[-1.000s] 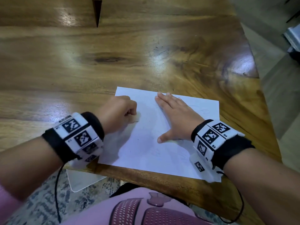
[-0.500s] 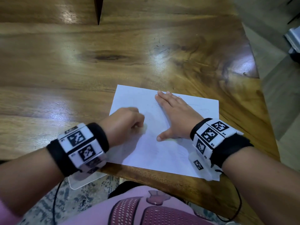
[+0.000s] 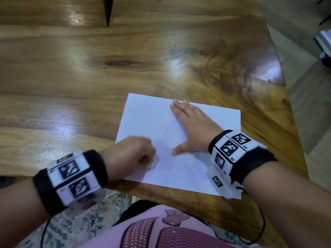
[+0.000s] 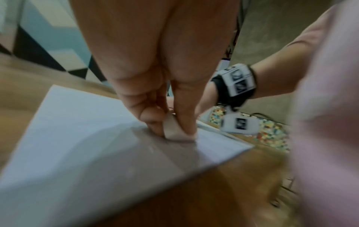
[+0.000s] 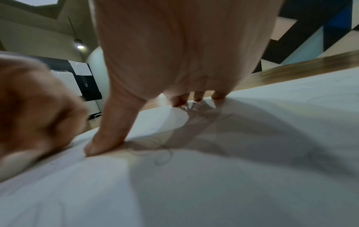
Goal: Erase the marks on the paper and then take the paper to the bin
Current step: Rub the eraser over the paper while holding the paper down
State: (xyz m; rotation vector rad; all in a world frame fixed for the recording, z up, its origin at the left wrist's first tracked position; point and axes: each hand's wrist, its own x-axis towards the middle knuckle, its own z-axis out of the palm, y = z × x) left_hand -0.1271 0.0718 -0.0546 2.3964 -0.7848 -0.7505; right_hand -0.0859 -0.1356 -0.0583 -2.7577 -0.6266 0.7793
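So the paper [image 3: 179, 140] sits in the lower middle of the head view, flat on the wooden table [image 3: 89, 77], with its near edge right along the table's front edge. Makes sense, that's the easiest spot to lean over and rub at.

The left hand [image 3: 132, 154] is curled up and pinching a small pale eraser [image 4: 174, 130] between thumb and fingertips, and the eraser's bottom is pressed onto the sheet near its lower left corner. In the left wrist view you can see it's gripped low down, I'd guess so it doesn't flex while scrubbing. The right hand [image 3: 191, 127] lies flat with fingers straight and thumb splayed out, holding nothing, just pressing the sheet down in the middle. Pretty clearly that's to stop the paper sliding or crumpling under the eraser.

Hard-to-see stuff: the left hand and its wristband are motion-blurred in the head view, so the eraser barely shows there. The pencil marks [image 5: 165, 156] are really faint; I can make out a loop by the right thumb in the right wrist view and a small squiggle at the right side of the sheet in the head view, but can't read what they are. The right wristband covers the paper's lower right corner. No bin in any view.
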